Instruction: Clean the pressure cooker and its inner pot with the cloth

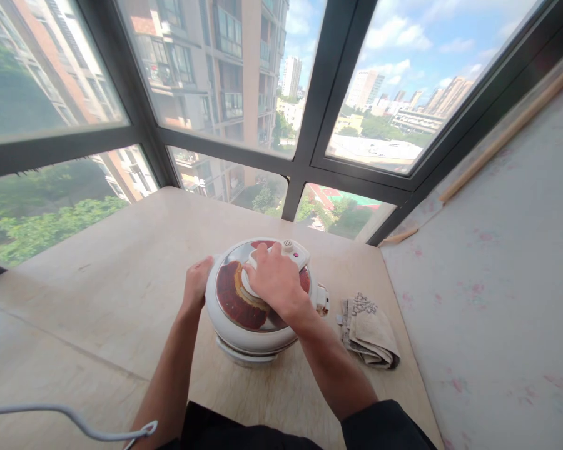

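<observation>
A white electric pressure cooker (pixel 258 338) stands on the pale ledge, its round lid (pixel 241 297) showing red-brown and shiny silver areas. My right hand (pixel 276 275) grips the white handle on top of the lid, fingers bent over it. At the cooker's left side my left hand (pixel 197 282) is closed on the side handle, which it mostly hides. Behind my right fingers a small round valve (pixel 288 245) and a pink button show on the lid's back edge. The seam between lid and body is visible at the front.
A folded beige and grey towel (pixel 371 331) lies right of the cooker. Dark-framed windows (pixel 304 134) rise behind the ledge (pixel 98 281), and a flower-patterned wall (pixel 488 300) bounds the right side. A white cable (pixel 51 408) crosses the lower left, near my left forearm.
</observation>
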A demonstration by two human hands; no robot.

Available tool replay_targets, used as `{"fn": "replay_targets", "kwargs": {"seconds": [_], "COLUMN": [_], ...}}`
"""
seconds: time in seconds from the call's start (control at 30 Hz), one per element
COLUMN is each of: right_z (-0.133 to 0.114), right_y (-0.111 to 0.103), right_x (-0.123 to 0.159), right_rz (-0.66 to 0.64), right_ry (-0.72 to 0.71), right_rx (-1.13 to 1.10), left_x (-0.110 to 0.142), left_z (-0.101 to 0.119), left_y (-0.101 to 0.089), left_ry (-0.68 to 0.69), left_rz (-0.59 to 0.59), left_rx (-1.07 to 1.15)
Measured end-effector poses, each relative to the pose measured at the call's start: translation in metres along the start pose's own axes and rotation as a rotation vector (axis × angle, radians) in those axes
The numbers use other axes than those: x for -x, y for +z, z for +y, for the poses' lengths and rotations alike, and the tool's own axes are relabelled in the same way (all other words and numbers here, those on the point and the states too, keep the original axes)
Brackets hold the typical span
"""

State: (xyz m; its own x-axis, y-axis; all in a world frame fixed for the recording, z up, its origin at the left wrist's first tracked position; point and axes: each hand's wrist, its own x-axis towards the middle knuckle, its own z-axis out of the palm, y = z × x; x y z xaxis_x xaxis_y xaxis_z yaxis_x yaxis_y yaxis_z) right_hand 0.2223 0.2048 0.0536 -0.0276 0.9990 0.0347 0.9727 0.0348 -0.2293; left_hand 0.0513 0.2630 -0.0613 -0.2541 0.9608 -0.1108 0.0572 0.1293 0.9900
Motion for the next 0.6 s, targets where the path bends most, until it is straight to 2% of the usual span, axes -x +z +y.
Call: {"fn": "replay_targets", "kwargs": {"seconds": [0.1, 0.3, 0.43, 0.6], "right_z": [0.003, 0.017, 0.034, 0.066], "right_y": [-0.004, -0.025, -0.037, -0.05], "right_x": [-0.004, -0.017, -0.026, -0.034], "right_rz": [-0.028, -0.041, 0.026, 0.183], "right_ry": [-0.031, -0.021, -0.024, -0.027], "right_rx": [0.004, -0.06, -0.124, -0.308], "left_x": [-0.002, -0.003, -0.005, -0.011], "left_z": [-0.005, -0.004, -0.006, -0.015], "left_y": [0.001, 0.0, 0.0, 0.001], "left_ry": [-0.02, 0.041, 0.049, 0.036], "left_rz": [-0.003, -0.021, -0.012, 0.034], "left_rx": [0.057, 0.074, 0.066, 0.043]}}
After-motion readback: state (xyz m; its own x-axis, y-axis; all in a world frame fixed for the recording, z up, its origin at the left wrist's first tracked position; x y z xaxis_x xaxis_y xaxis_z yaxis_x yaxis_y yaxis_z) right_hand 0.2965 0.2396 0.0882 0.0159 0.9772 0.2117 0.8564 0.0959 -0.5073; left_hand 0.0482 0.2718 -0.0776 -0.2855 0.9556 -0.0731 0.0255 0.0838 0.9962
